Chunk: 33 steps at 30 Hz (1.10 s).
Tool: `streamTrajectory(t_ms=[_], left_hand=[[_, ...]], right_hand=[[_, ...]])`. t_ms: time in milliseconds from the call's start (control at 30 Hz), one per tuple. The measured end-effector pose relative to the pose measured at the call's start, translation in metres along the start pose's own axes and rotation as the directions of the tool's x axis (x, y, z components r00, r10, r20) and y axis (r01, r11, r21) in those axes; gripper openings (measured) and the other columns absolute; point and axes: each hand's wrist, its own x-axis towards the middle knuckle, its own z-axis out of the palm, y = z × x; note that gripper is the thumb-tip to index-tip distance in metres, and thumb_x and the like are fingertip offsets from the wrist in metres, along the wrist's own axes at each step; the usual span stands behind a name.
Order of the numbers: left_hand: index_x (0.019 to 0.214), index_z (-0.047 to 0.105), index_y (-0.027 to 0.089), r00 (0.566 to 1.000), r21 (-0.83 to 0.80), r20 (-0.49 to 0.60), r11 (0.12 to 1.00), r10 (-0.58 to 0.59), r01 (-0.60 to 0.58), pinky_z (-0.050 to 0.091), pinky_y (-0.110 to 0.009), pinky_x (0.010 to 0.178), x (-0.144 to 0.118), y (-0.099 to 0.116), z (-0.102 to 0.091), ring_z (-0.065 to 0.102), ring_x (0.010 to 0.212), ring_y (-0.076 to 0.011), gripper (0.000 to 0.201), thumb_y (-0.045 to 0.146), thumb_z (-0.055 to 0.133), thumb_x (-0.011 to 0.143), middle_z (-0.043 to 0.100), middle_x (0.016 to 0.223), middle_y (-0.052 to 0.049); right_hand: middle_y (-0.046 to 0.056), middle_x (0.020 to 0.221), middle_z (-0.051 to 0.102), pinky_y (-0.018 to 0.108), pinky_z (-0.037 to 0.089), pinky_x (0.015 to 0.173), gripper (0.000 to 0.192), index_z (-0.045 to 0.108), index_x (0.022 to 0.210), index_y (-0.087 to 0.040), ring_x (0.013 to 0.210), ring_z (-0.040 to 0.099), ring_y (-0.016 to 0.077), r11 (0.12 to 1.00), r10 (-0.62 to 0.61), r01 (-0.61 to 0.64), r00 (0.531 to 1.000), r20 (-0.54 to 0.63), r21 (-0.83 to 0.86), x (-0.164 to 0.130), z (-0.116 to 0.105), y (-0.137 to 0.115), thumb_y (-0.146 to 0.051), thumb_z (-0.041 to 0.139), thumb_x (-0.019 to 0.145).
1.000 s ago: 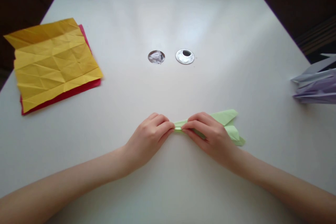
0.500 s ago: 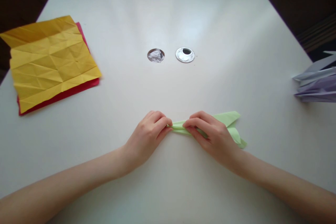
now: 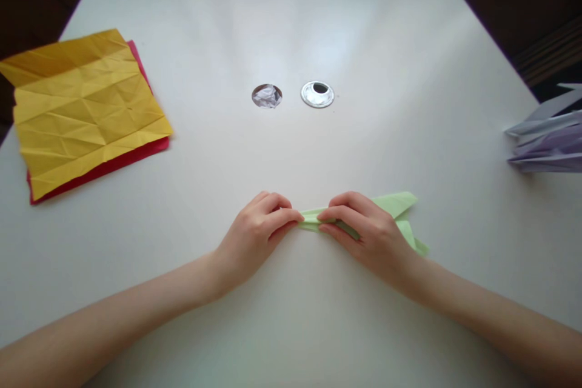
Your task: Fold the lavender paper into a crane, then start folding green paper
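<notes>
White table [image 3: 409,60]: yellow sheet [image 3: 86,103] over red sheet [image 3: 127,154], green folded paper [image 3: 395,206], lilac paper folds [image 3: 545,139].

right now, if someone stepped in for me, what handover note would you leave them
Left hand: fingers pinched on the left tip of the green folded paper.
Right hand: pinching the same piece beside it and covering its middle.
The piece lies low on the white table, flaps spread to the right.
Done: folded narrow, with several layers.
Left: the tip being pinched looks unfinished.
Yellow sheet over a red sheet far left; purple folded paper far right.
</notes>
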Motion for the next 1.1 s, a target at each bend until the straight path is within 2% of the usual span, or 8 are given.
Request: streamTrajectory(t_ms=[300,500,667,833,967,1100], left_hand=[[0.09,0.06,0.021,0.997,0.087,0.048,0.994,0.065,-0.069,0.042,-0.023,0.067,0.0,0.0,-0.003,0.048,0.077,-0.0118,0.015,0.018,0.046,0.086,0.055,0.084,-0.001],[0.099,0.058,0.021,0.984,0.054,0.123,0.989,0.129,-0.136,0.043,-0.023,0.069,0.004,0.001,-0.004,0.048,0.08,-0.0122,0.021,0.015,0.043,0.087,0.056,0.084,-0.002],[0.096,0.059,0.019,0.982,0.042,0.151,0.992,0.114,-0.121,0.043,-0.024,0.07,0.007,0.001,-0.003,0.047,0.081,-0.0128,0.02,0.017,0.041,0.088,0.055,0.085,-0.003],[0.093,0.058,0.018,0.976,0.055,0.202,0.994,0.085,-0.098,0.043,-0.025,0.074,0.01,0.004,-0.004,0.047,0.083,-0.0136,0.019,0.018,0.04,0.088,0.054,0.087,-0.004],[0.089,0.058,0.017,0.98,0.08,0.183,0.992,0.078,-0.094,0.043,-0.025,0.073,0.011,0.005,-0.001,0.047,0.082,-0.0135,0.018,0.018,0.04,0.088,0.054,0.085,-0.003],[0.087,0.058,0.017,0.987,0.176,0.112,0.976,0.112,-0.131,0.041,-0.026,0.07,0.008,0.007,0.001,0.046,0.077,-0.0135,0.014,0.017,0.043,0.087,0.055,0.083,-0.003]], right_hand=[[0.004,0.08,0.054,0.028,0.044,0.066,0.007,0.057,0.078,-0.019,0.076,0.05,0.0136,0.998,-0.053,0.052,0.998,-0.036,-0.033,0.002,-0.002,-0.001,-0.014,0.053,0.081],[0.005,0.077,0.057,0.029,0.044,0.065,0.007,0.056,0.083,-0.017,0.074,0.049,0.0154,0.984,-0.146,0.144,0.989,-0.015,-0.102,0.005,0.0,-0.002,-0.012,0.051,0.081],[0.005,0.075,0.057,0.029,0.044,0.063,0.009,0.056,0.084,-0.019,0.073,0.048,0.0158,0.974,-0.173,0.17,0.985,-0.006,-0.152,0.004,-0.001,-0.002,-0.013,0.05,0.082],[0.005,0.077,0.059,0.03,0.043,0.064,0.01,0.056,0.08,-0.018,0.073,0.049,0.0157,0.939,-0.264,0.252,0.964,-0.02,-0.233,0.0,0.0,0.001,-0.009,0.053,0.078],[0.004,0.072,0.058,0.03,0.041,0.062,0.007,0.056,0.078,-0.017,0.068,0.047,0.0153,0.935,-0.261,0.253,0.965,0.0,-0.249,0.0,0.001,0.0,-0.01,0.054,0.078],[0.004,0.071,0.056,0.03,0.041,0.062,0.008,0.054,0.079,-0.018,0.069,0.046,0.0156,0.965,-0.178,0.179,0.984,0.023,-0.194,0.005,-0.001,-0.003,-0.014,0.048,0.083]])
